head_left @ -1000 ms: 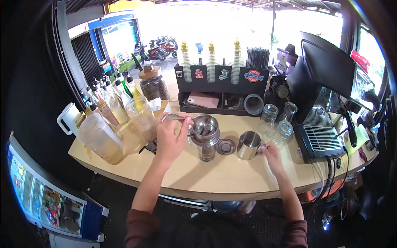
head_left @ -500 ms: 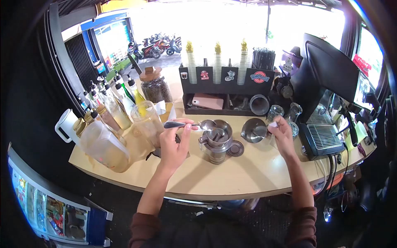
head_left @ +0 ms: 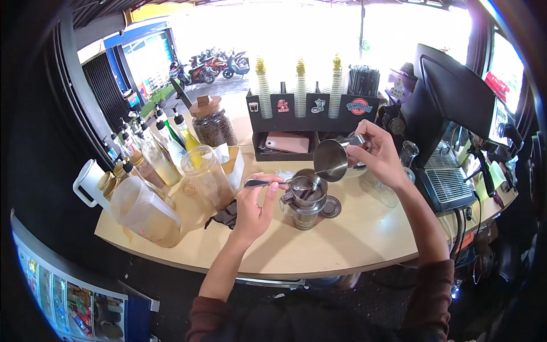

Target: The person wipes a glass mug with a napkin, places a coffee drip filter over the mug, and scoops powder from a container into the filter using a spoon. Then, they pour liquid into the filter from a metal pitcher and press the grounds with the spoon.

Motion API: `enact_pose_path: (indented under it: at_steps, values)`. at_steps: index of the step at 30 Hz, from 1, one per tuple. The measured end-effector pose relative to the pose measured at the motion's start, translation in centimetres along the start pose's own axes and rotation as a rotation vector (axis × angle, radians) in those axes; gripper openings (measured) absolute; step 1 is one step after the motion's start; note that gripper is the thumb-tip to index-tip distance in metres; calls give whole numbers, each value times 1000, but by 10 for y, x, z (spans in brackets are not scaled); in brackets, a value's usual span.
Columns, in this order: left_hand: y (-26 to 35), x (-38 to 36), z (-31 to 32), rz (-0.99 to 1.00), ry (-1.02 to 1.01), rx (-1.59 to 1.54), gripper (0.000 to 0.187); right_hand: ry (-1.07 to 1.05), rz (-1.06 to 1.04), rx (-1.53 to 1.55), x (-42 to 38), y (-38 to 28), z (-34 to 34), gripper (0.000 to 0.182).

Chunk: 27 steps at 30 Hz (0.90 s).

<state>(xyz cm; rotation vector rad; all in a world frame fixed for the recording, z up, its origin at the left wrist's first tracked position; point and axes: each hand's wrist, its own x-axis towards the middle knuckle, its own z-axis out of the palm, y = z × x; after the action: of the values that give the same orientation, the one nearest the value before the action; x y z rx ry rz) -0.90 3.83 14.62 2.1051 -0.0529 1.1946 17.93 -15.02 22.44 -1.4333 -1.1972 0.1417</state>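
My left hand is closed around a spoon, its bowl held over the opening of a metal coffee dripper. Dark stuff shows inside that dripper, which sits on top of a cup. Raised to the right of it, a small steel pitcher tilts left, its rim close above the dripper. My right hand grips the pitcher by its handle. A round dark lid lies flat on the counter beside the cup.
On the counter, pump bottles, a clear jug and a jar of coffee beans crowd the left. A black cup organiser stands behind. An espresso machine and glass vessels are at the right.
My right hand has taken the pitcher from the counter and brought it up and left, tilted over the dripper. My left hand with the spoon has shifted slightly right and down.
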Motion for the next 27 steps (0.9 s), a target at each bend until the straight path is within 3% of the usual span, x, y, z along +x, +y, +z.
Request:
enact_pose_path:
  at_steps: [3,27]
  values:
    - [-6,1,2,86,-1,31,22,-33,-26,-93,5,-11,4,21]
    - [-7,4,10,66,-11,46,21,-151,40,-251,12,-36,12,17]
